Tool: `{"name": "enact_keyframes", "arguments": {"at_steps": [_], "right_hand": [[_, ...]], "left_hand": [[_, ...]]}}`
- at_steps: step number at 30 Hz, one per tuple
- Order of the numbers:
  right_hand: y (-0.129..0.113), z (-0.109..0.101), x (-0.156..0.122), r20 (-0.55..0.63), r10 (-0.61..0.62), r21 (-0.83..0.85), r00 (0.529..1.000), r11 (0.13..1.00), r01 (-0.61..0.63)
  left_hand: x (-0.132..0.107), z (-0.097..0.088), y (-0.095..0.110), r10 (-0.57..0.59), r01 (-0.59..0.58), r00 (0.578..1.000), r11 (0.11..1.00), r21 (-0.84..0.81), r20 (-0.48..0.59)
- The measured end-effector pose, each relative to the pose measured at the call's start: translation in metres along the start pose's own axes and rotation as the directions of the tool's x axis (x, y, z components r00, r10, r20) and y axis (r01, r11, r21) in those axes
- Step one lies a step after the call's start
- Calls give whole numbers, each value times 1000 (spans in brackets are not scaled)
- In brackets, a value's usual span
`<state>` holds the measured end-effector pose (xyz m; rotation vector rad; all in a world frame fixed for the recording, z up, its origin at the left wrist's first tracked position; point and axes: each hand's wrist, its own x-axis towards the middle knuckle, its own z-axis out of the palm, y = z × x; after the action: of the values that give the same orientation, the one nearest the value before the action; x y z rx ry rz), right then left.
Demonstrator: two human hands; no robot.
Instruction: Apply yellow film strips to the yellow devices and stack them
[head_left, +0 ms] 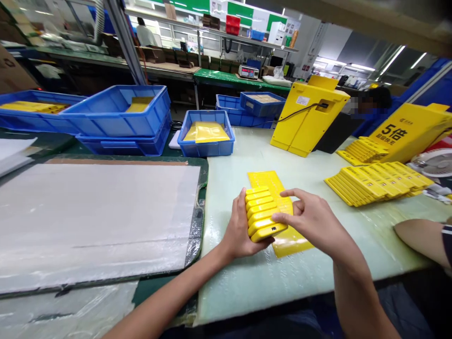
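A row of several yellow power banks [262, 209], standing face to face, is gripped in my left hand [237, 230]. The closest one shows a small dark port on its end. At the right side of the row is my right hand [310, 216], its thumb against the near power banks and its index finger stretched out, apart from the thumb. Its other fingers are curled in. Under and behind the power banks lies a yellow sheet of labels [291, 242], partly covered by them and my hands.
More yellow power banks [374, 183] lie in rows at the right, near another person's arm [422, 240]. A yellow cabinet [307, 117] with a cable stands behind. A blue bin [206, 149] holds yellow sheets. Larger blue bins [116, 120] and a white-covered board [99, 212] are at left.
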<state>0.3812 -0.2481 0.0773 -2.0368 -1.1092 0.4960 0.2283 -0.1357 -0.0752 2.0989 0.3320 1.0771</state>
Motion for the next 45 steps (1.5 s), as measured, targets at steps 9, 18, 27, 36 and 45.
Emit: {"name": "enact_keyframes", "arguments": {"at_steps": [9,18,27,36,45], "right_hand": [[77,6,-2,-77,-34,70,996,997,39],[157,44,-30,-100,-24,-182,995,983,5],[152,47,-15,-47,25,-196,999,980,-34],[137,0,-18,237,65,257,969,958,-127],[23,-21,-24,81,-179,467,981,876,121]], "left_hand": [[3,-2,1,-7,6,1000,1000,27,6],[4,-3,2,11,-11,1000,998,56,3],[3,-2,1,19,-20,1000,998,60,3],[2,-1,0,30,-30,1000,998,53,-2],[2,1,1,8,-7,1000,1000,14,-23]]}}
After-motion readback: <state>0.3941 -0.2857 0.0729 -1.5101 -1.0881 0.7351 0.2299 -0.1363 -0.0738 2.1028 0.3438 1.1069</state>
